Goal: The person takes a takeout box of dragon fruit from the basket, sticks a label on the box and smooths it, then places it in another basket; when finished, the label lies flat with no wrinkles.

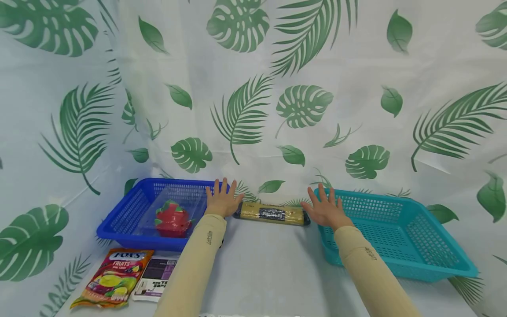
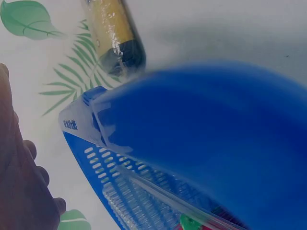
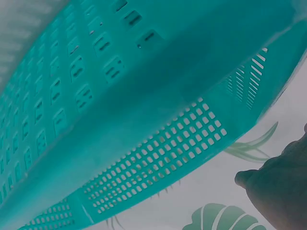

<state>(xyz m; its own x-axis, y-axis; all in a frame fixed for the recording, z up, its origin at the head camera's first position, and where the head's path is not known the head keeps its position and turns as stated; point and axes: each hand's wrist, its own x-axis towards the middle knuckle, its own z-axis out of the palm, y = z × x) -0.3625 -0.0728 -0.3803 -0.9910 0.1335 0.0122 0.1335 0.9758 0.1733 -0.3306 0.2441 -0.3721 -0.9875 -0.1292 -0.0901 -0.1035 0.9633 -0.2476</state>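
My left hand is spread over the right back corner of a blue basket, fingers straight and holding nothing. Inside that basket are a clear plastic container and a red, green-tipped item like a dragon fruit. My right hand, also spread with straight fingers, is over the left back corner of a teal basket. Contact with either rim cannot be told. Between the hands, against the back curtain, lies a long yellow package with a dark label and dark ends.
A bag of Fox's fruit candy lies at the front left, beside a white and purple packet partly hidden by my left sleeve. A leaf-printed white curtain rises behind the baskets and along the left side.
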